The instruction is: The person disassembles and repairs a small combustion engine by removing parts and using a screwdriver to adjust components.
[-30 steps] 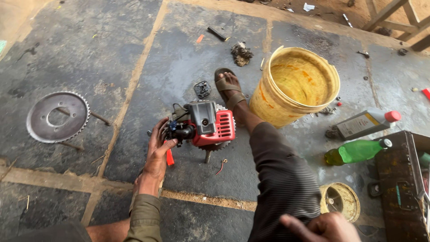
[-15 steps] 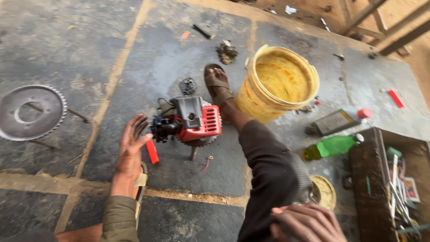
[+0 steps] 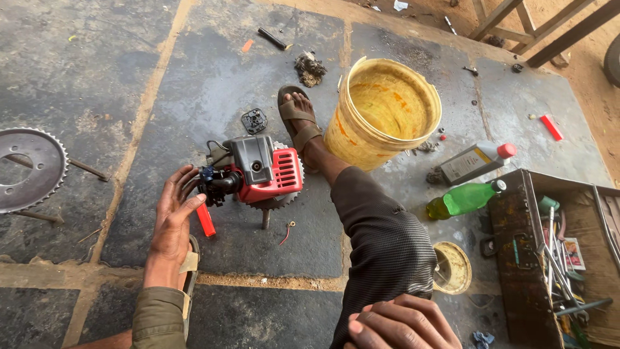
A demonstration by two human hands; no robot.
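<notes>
A small red and grey engine (image 3: pixel 258 171) stands on the stone floor in front of me. My left hand (image 3: pixel 173 220) reaches to its left side, fingers spread and touching the black parts there, holding nothing. A red-handled tool (image 3: pixel 205 220) lies just under those fingers. My right hand (image 3: pixel 400 323) rests with curled fingers on my right knee at the bottom edge, nothing visible in it. My right leg stretches forward, the sandalled foot (image 3: pixel 298 123) beside the engine.
A yellow bucket (image 3: pixel 361 139) stands right of the foot. A toothed saw disc (image 3: pixel 26 169) lies far left. A green bottle (image 3: pixel 466 198), a grey oil bottle (image 3: pixel 475 161) and an open toolbox (image 3: pixel 516 258) with several tools sit at right. Small parts scatter the floor.
The view has shifted, so everything sits a little differently in frame. My left hand stays at the engine's left side with fingers spread. The right hand shows more fully on the knee.
</notes>
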